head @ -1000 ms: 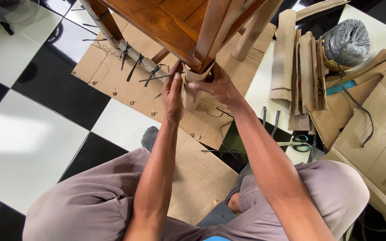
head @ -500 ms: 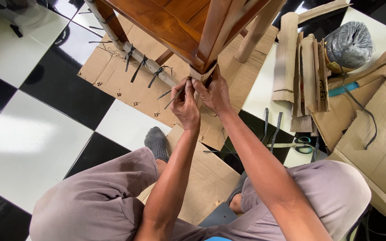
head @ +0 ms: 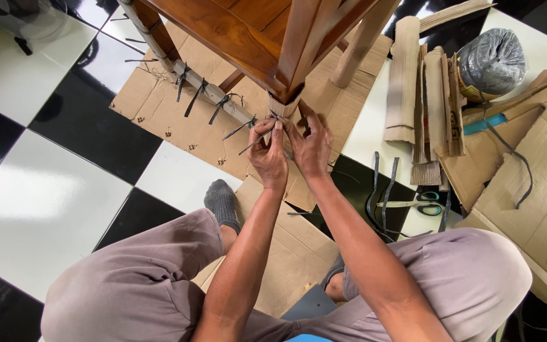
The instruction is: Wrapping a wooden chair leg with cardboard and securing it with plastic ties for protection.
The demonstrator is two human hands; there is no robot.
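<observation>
Head view: both my hands are up at the corner leg of the wooden table. Left hand has its fingertips pinched on a thin dark strap, holding it at the cardboard sleeve wrapped round that leg. Right hand is pressed against the sleeve's side, fingers curled round it; can't tell if it grips the strap's other end too. Next leg over is already wrapped, with several ties sticking out. Scissors and spare straps lie on the floor to my right, beside the stacked cardboard strips.

Risk as I read it: the sleeve is held only by hand pressure, so easing the right hand could let it spring open or slide down. The strap is thin, and a fingertip pinch could slip.
</observation>
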